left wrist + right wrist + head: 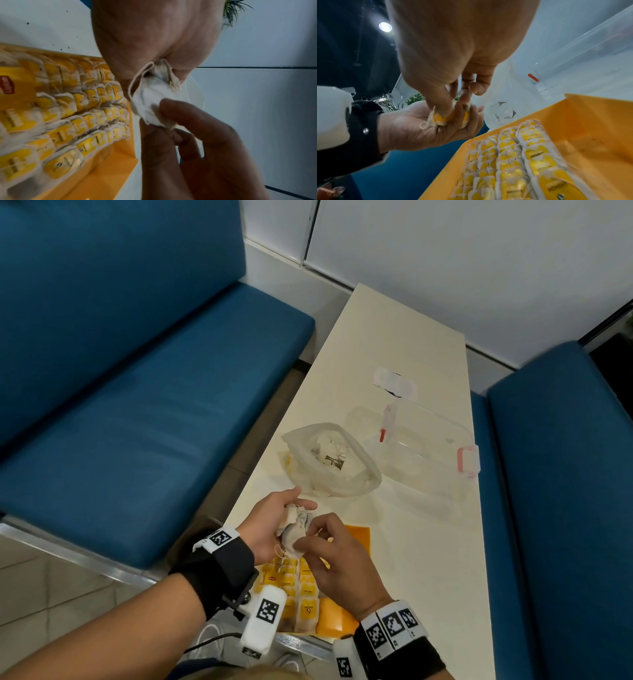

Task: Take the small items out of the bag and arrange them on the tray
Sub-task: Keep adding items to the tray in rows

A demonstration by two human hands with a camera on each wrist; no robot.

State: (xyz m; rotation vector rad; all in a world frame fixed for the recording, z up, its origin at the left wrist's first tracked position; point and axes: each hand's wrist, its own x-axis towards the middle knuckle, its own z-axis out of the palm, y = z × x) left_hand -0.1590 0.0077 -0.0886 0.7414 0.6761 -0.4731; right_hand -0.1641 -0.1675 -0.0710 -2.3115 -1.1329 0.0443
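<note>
Hands meet low over the near end of the table point(411, 364) in the head view. The left hand point(270, 525), palm up, cups a small bunch of tea bags point(294, 529); the right hand point(335, 563) pinches the lower edge of that bunch with thumb and forefinger. Beneath them lies the yellow tray point(359, 535), with rows of tea bags on its left part. Beyond the hands stands the open plastic bag point(332, 460), more tea bags inside, and to its right a clear box point(428, 440) with pink clips.

From the left wrist, the left hand point(154, 40) curls round the bunch point(154, 94), and right fingertips point(173, 108) nip its white corner. The tray point(116, 169) sits to the left.

From the right wrist, the right hand point(462, 54) reaches down into the left palm point(419, 128), fingers closed on the tea bags point(440, 119). The tray point(573, 121) lies at lower right, half filled.
</note>
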